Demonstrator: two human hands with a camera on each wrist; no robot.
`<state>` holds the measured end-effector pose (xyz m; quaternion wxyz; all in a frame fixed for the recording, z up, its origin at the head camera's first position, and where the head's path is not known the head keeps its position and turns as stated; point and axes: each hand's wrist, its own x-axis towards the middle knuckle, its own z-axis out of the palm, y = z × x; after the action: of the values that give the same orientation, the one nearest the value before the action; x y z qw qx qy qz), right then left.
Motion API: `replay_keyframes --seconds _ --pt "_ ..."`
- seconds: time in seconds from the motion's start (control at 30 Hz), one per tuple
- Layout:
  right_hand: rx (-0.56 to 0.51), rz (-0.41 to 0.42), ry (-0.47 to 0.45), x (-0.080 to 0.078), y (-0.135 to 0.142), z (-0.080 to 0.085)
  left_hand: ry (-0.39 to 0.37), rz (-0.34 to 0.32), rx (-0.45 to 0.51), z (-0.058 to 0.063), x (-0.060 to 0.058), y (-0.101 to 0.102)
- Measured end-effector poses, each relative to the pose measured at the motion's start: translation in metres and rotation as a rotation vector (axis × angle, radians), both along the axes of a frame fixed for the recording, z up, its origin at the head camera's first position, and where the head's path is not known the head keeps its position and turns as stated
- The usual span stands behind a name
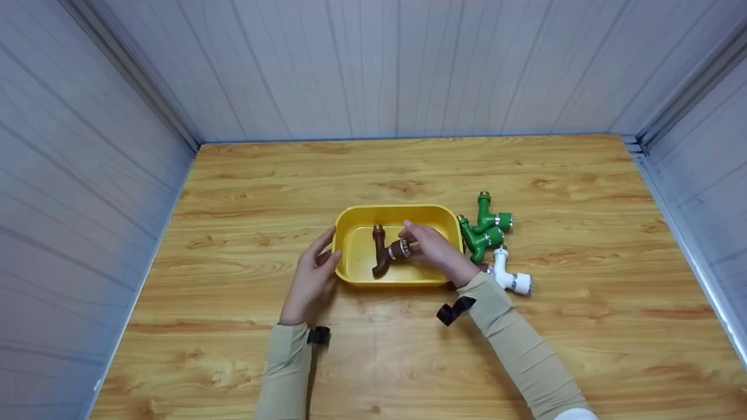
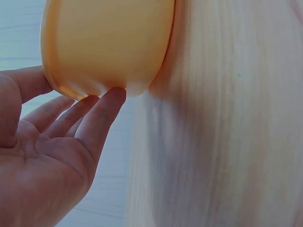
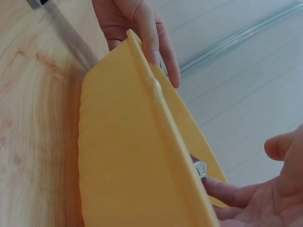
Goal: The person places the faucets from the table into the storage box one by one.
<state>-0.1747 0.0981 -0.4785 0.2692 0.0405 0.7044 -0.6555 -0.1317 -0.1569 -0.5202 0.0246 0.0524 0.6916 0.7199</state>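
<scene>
A yellow plastic tray (image 1: 356,273) sits in front of me on the table. My left hand (image 1: 315,274) grips its left end, thumb over the rim and fingers against the outer wall (image 2: 109,47). Inside the tray lies a brown tap (image 1: 382,256), its threaded end pointing away and its knob to the right. My right hand (image 1: 435,248) reaches over the tray's right side, with fingertips right at the knob. In the right wrist view its thumb stands apart from the fingers, and the tray wall hides most of the tap except a silvery ring (image 3: 201,169).
Right of the tray lie two green taps (image 1: 484,236) close together and a white tap (image 1: 510,277) nearer me. Something dark brown (image 1: 483,267) shows partly beside the right wrist. The wooden tabletop (image 1: 262,192) is bounded by pale panel walls (image 1: 373,70).
</scene>
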Motion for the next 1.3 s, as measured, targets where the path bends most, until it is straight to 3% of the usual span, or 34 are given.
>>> replay_keyframes --seconds 0.33,0.77,1.3 --pt "-0.145 0.011 -0.059 0.002 -0.001 -0.002 -0.037 0.018 0.075 -0.001 0.002 0.002" --pt "-0.164 0.092 -0.017 0.004 -0.001 -0.005 -0.032 0.01 0.094 -0.002 0.002 0.002" --pt "-0.184 0.08 0.027 0.004 0.009 -0.005 -0.027 0.004 0.095 -0.002 0.003 0.002"
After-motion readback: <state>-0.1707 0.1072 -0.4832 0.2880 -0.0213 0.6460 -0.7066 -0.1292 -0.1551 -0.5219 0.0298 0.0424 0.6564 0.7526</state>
